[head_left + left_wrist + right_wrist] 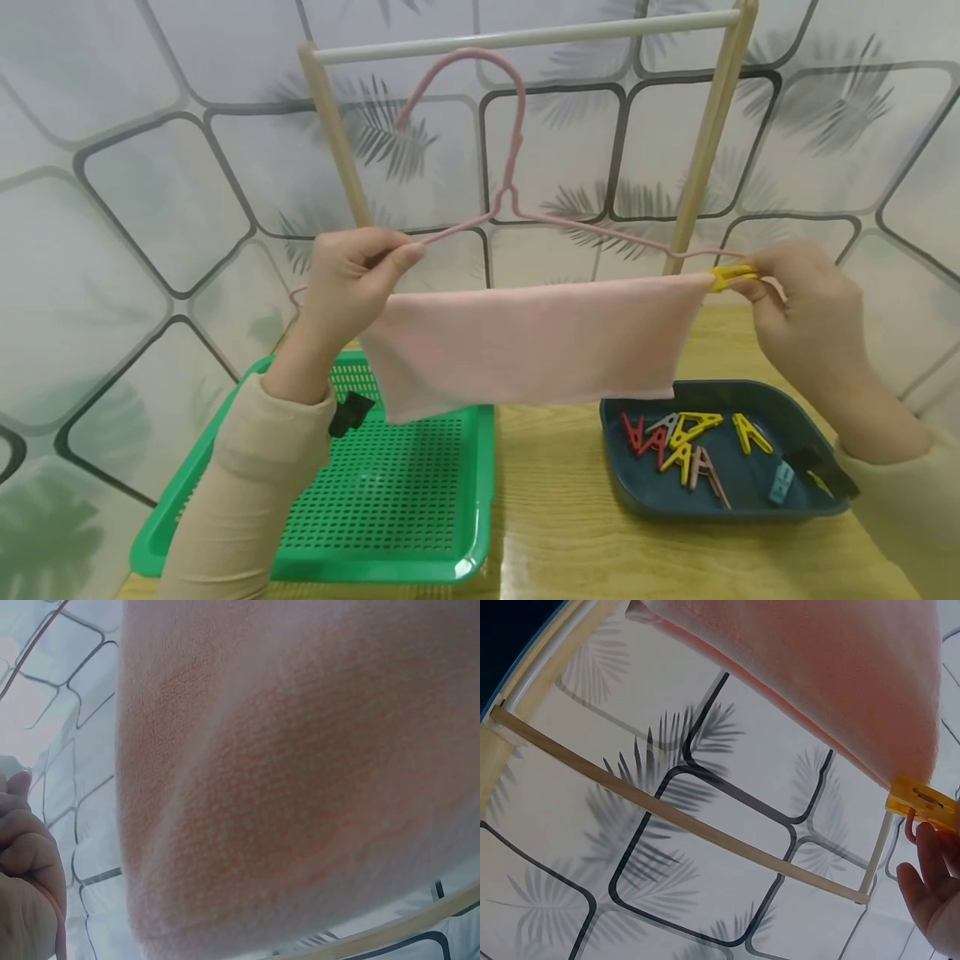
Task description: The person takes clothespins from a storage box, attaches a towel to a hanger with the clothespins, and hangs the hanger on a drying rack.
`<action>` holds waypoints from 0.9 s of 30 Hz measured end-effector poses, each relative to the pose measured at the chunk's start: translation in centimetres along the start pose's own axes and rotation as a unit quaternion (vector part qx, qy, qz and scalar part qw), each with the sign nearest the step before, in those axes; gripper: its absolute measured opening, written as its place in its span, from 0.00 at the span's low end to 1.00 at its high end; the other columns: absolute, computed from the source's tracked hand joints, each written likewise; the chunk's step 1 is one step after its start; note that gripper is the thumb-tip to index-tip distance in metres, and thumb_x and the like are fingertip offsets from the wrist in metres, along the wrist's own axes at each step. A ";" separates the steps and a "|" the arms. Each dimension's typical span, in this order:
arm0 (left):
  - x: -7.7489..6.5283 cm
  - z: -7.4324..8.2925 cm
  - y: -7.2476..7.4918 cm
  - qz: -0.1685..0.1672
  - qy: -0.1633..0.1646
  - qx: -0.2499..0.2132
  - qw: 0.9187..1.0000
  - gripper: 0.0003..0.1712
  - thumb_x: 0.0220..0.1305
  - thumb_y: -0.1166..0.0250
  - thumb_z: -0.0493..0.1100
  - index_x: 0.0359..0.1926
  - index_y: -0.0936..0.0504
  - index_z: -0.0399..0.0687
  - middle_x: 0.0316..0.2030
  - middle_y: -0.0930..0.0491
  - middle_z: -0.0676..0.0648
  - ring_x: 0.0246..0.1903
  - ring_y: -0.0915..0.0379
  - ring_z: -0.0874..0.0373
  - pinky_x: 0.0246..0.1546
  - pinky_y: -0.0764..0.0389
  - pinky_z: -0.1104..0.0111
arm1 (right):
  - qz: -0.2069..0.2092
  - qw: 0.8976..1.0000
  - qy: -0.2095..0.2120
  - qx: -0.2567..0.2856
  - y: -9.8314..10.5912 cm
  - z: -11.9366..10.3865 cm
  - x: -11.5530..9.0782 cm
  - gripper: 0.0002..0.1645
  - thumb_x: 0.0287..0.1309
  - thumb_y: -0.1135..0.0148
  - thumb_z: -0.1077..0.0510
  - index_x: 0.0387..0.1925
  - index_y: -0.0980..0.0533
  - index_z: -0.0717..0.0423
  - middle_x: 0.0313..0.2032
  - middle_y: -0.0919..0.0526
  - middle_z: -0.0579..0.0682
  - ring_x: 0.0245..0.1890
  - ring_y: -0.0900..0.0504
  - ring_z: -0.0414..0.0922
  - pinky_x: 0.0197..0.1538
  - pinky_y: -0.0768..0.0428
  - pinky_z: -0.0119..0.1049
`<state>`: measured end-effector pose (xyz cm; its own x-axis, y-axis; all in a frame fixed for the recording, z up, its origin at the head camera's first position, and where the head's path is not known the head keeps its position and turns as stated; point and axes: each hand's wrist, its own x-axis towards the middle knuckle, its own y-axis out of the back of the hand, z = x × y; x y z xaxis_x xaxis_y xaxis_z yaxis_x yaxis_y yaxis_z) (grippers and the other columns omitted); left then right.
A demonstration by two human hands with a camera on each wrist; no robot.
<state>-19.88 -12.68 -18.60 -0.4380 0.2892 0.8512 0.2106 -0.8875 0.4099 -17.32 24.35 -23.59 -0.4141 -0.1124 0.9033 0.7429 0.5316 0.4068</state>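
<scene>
A pink clothes hanger (517,150) is held up in front of the rack, its hook free of the rail. Below its sloping arms hangs a pink towel (532,346), which fills most of the left wrist view. My left hand (356,271) pinches the hanger's left arm near the towel's upper left corner. At the opposite upper corner, a yellow clothespin (731,277) sits on the towel's edge. My right hand (810,308) pinches that clothespin between thumb and fingers. The hanger's lower bar is hidden by the towel.
A wooden rack with a white rail (525,37) stands behind. On the wooden table (547,492) are a green basket (480,500) at left and a dark blue tray (630,500) at right, with several clothespins (678,454) in it. A patterned backdrop surrounds the table.
</scene>
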 end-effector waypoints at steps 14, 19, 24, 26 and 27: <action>-0.1 -0.2 -0.4 0.013 0.011 0.011 1.000 0.03 0.49 0.36 0.27 0.21 0.20 0.30 0.10 0.33 0.48 0.10 0.46 0.65 0.13 0.42 0.76 | -0.073 0.997 -0.006 0.008 0.5 0.4 0.0 0.16 0.39 0.36 0.75 0.35 0.30 0.71 0.32 0.27 0.63 0.34 0.30 0.56 0.30 0.39 0.41; -0.1 -0.4 -0.5 0.022 0.029 0.020 0.999 0.04 0.50 0.36 0.28 0.21 0.19 0.30 0.09 0.32 0.47 0.10 0.46 0.64 0.13 0.43 0.76 | -0.097 0.994 -0.029 0.033 0.7 0.4 -0.3 0.21 0.45 0.37 0.70 0.43 0.33 0.71 0.35 0.28 0.64 0.39 0.29 0.59 0.42 0.33 0.49; -0.1 -0.8 -0.5 0.040 0.057 0.035 0.997 0.07 0.51 0.37 0.30 0.20 0.20 0.30 0.10 0.32 0.47 0.10 0.47 0.65 0.14 0.43 0.76 | -0.086 0.992 -0.072 0.060 0.8 0.8 -0.7 0.36 0.47 0.35 0.61 0.57 0.40 0.60 0.37 0.26 0.61 0.44 0.25 0.48 0.53 0.35 0.31; -0.1 -0.9 -0.5 0.042 0.061 0.044 0.996 0.07 0.52 0.37 0.31 0.21 0.19 0.31 0.10 0.32 0.47 0.10 0.46 0.65 0.14 0.43 0.77 | -0.084 0.990 -0.078 0.077 0.7 1.0 -0.8 0.39 0.42 0.34 0.68 0.57 0.40 0.61 0.36 0.26 0.53 0.44 0.28 0.36 0.51 0.37 0.23; -0.1 -1.0 -0.5 0.041 0.062 0.045 0.996 0.07 0.52 0.37 0.31 0.21 0.19 0.31 0.10 0.32 0.47 0.10 0.46 0.65 0.14 0.42 0.77 | -0.087 0.989 -0.083 0.086 0.7 1.2 -0.8 0.40 0.40 0.34 0.71 0.57 0.40 0.62 0.37 0.27 0.49 0.43 0.30 0.31 0.50 0.37 0.20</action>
<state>-20.81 -12.62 -19.17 -0.5197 0.1656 0.8381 0.3251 -0.8689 0.3732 -17.07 25.78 -24.22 -0.6186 -0.0832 0.7813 0.5589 0.6523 0.5120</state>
